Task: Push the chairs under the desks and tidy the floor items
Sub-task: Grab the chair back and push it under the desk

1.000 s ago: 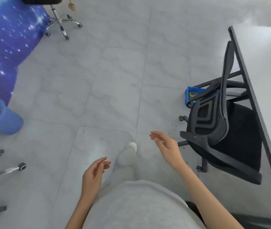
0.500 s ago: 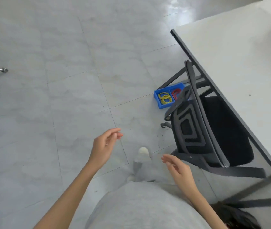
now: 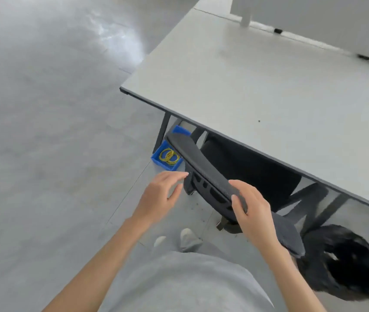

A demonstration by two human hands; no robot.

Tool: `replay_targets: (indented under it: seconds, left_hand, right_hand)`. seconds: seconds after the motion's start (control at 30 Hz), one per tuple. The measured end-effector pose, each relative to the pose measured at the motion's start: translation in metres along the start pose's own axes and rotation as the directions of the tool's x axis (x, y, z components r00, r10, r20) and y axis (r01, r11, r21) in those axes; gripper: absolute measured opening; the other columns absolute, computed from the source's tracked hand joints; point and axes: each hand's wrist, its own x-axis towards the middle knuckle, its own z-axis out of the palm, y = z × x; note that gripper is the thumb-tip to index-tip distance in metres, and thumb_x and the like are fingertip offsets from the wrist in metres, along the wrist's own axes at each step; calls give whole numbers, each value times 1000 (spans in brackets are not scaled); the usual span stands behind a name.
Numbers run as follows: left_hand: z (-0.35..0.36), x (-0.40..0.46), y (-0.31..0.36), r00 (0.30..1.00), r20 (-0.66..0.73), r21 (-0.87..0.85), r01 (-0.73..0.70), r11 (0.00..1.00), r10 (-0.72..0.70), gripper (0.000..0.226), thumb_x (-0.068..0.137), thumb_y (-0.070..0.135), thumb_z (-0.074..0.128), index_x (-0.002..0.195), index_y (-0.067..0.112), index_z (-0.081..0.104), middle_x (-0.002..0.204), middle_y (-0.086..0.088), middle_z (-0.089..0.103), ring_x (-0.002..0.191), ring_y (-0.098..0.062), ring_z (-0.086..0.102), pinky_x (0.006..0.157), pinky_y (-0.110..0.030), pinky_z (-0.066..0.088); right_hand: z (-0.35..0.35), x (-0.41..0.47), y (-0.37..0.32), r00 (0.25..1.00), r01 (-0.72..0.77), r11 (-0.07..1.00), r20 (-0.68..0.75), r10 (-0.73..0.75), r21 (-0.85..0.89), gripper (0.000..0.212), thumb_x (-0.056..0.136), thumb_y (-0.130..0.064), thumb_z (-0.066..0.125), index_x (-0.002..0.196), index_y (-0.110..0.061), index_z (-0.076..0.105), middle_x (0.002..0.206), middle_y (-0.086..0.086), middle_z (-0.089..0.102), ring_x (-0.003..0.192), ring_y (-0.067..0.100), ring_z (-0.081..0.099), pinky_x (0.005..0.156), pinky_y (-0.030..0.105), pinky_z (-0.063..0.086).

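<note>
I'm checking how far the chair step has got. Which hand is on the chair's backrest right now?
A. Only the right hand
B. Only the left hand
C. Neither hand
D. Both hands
A: the right hand has its fingers and thumb curled over the top edge of the chair backrest, while the left hand hovers open beside it, not touching.

Right hand (image 3: 252, 212), free in the air 0.5 s ago, now grips the top edge of the black chair (image 3: 203, 167) backrest, thumb on the near side. Left hand (image 3: 158, 197) has moved up close to the backrest, fingers extended, not touching. View has swung toward the desk (image 3: 257, 86).
</note>
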Motion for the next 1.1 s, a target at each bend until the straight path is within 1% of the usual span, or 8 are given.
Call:
replay_targets:
  seconds: [0.13,0.23,0.3,0.37,0.47,0.7,0.83,1.1]
  left_hand:
    - [1,59,-17,937,196,248,-332,910,289,37,86,26,48,117,10,60,115,-5,65,111,-19,57,98,-33,44]
    - [4,93,-31,847,394,384,-505,773,357,43,79,34,55,114,10,63,115,-6,67,112,-23,59,98,-50,39]
    - [2,107,-39,794,474,370,-571,733,380,44,80,45,50,103,12,68,104,-3,71,101,-20,65,94,-51,43]
    - [-1,115,-41,753,503,294,-611,735,425,49,80,48,42,94,11,70,90,-2,73,85,-18,69,86,-39,51]
    - [-2,117,-44,743,474,213,-617,758,472,47,79,48,46,89,9,71,84,-2,73,77,-19,69,74,-28,53]
    - [6,103,-45,796,419,231,-558,797,436,35,73,37,63,88,6,71,82,-6,73,74,-24,67,71,-31,55]
    - [14,89,-38,827,356,242,-532,811,436,31,68,27,78,87,4,72,80,-8,74,73,-26,68,70,-33,56]
    - [49,45,-10,899,192,282,-436,855,395,31,71,29,75,87,3,71,80,-8,73,74,-26,67,72,-34,55]
  right_hand:
    - [10,-7,11,994,-103,973,-58,93,-207,32,94,-25,46,124,-17,54,121,-7,57,114,9,50,90,19,36]
    - [26,-15,20,987,-159,905,-78,139,-396,48,89,-43,36,116,-12,60,114,-1,65,106,19,60,84,32,48]
    - [36,-19,23,979,-204,852,-126,162,-482,47,87,-44,37,111,-13,63,109,-2,68,98,19,64,80,32,50]
    - [43,-18,23,964,-251,824,-206,167,-508,42,86,-42,41,106,-15,66,104,-4,69,93,17,66,77,30,50]
    - [48,-15,22,951,-280,792,-270,151,-543,35,85,-40,46,103,-17,66,100,-5,70,89,15,66,73,29,51]
    - [40,-22,26,962,-245,818,-234,140,-520,38,84,-40,47,101,-13,66,98,-2,71,88,17,67,74,28,51]
    - [22,-41,42,951,-278,823,-263,163,-495,33,77,-35,62,98,-11,68,96,0,71,89,19,67,76,31,52]
    - [-34,-80,91,960,-230,817,-260,102,-528,43,83,-42,48,100,-8,69,99,3,72,93,20,67,84,33,50]
